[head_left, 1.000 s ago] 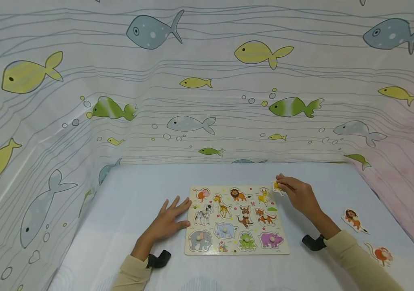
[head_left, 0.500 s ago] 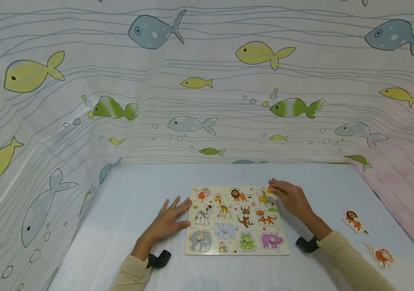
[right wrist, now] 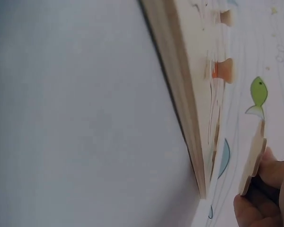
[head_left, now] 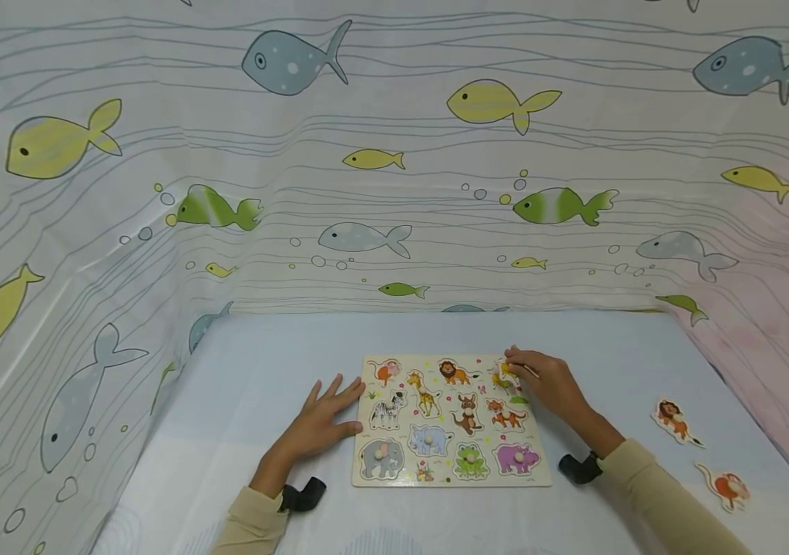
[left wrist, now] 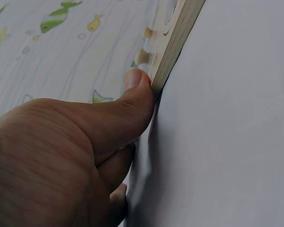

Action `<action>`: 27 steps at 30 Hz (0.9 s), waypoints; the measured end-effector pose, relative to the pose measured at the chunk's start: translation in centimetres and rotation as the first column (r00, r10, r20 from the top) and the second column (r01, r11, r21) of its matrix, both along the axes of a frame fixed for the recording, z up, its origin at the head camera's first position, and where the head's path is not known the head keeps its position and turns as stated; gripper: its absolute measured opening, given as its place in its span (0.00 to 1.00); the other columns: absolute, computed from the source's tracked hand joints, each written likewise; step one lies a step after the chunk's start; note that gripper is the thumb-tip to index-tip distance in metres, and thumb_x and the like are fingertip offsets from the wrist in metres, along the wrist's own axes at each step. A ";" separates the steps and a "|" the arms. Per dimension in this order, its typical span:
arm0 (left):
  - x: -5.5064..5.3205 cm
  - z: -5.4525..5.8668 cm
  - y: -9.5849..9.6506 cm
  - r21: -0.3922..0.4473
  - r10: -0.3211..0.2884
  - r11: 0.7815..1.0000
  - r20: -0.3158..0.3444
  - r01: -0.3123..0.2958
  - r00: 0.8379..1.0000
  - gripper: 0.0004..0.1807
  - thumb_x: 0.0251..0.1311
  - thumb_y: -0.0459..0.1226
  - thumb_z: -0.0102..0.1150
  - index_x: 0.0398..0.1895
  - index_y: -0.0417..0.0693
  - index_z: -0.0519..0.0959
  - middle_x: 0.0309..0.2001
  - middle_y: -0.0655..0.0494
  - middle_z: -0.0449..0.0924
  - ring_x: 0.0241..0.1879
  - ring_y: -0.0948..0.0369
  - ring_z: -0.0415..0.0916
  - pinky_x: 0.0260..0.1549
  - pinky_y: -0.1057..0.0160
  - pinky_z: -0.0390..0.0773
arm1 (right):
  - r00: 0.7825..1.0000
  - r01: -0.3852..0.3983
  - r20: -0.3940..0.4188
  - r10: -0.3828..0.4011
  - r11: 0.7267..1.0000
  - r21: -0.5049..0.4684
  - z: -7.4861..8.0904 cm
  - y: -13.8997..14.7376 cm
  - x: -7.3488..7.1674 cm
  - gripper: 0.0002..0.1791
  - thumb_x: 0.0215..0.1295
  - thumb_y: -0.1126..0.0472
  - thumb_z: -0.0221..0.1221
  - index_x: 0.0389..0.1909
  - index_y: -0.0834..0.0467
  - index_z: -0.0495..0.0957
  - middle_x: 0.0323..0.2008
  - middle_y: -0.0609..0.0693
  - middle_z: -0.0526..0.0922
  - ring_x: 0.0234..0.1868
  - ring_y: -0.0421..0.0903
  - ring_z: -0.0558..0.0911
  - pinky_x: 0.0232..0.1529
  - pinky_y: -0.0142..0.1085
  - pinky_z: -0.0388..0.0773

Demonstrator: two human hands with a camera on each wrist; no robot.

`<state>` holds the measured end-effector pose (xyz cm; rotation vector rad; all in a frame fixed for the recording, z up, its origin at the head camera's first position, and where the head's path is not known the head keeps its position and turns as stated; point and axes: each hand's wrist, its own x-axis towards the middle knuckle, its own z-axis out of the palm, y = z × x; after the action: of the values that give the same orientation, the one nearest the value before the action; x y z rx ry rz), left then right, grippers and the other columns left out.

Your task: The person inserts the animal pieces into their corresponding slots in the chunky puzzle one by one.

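Observation:
A wooden animal puzzle board [head_left: 415, 361] lies flat on the table. With fingers spread, my left hand [head_left: 318, 422] touches the board's left edge; its thumb [left wrist: 135, 92] is against that edge in the left wrist view. My right hand [head_left: 548, 381] pinches a yellow animal puzzle piece [head_left: 507, 375] over the matching yellow picture at the board's upper right corner. In the right wrist view the piece [right wrist: 253, 158] is tilted, seen nearly edge-on, and stands apart from the board. The right fingers hide part of it in the head view.
A lion piece [head_left: 675, 422] and a monkey piece [head_left: 729, 488] lie on the table to the right, near the right forearm. Several knobbed pieces, among them an elephant [head_left: 382, 464] and a hippo [head_left: 519, 458], sit on the board. A fish-patterned sheet [head_left: 394, 266] hangs behind.
The right hand has carried the yellow piece leftward from beside the board to over its upper right corner. My left hand and the board stay in place.

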<state>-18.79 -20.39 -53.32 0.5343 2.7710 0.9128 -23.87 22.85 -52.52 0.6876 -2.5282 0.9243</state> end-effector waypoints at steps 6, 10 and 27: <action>0.1 0.0 0.1 0.005 -0.003 1.000 -0.001 0.003 1.000 0.42 0.59 0.50 0.66 0.76 0.51 0.62 0.77 0.57 0.57 0.80 0.47 0.41 0.77 0.41 0.28 | 1.000 0.003 0.002 -0.003 1.000 0.017 -0.6 -0.1 -0.1 0.11 0.60 0.68 0.68 0.44 0.63 0.86 0.50 0.59 0.87 0.56 0.57 0.84 0.54 0.43 0.82; 0.0 -0.1 0.0 0.007 -0.005 1.000 -0.003 0.005 1.000 0.42 0.59 0.50 0.66 0.76 0.52 0.62 0.77 0.58 0.57 0.80 0.48 0.40 0.78 0.41 0.28 | 1.000 0.003 -0.003 -0.003 1.000 0.011 -0.9 -0.2 -0.2 0.11 0.60 0.68 0.68 0.44 0.64 0.86 0.50 0.59 0.87 0.57 0.57 0.84 0.54 0.46 0.82; 0.1 0.2 0.1 0.005 -0.004 1.000 -0.001 0.004 1.000 0.42 0.59 0.49 0.66 0.76 0.51 0.62 0.77 0.57 0.57 0.80 0.47 0.41 0.78 0.40 0.29 | 0.999 0.006 -0.052 -0.003 0.998 0.065 -1.9 -0.3 -0.4 0.13 0.59 0.68 0.68 0.45 0.65 0.86 0.49 0.61 0.87 0.54 0.58 0.85 0.52 0.49 0.83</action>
<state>-18.73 -20.34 -53.15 0.5404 2.7685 0.9188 -24.30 22.56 -54.46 0.7160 -2.5225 0.8146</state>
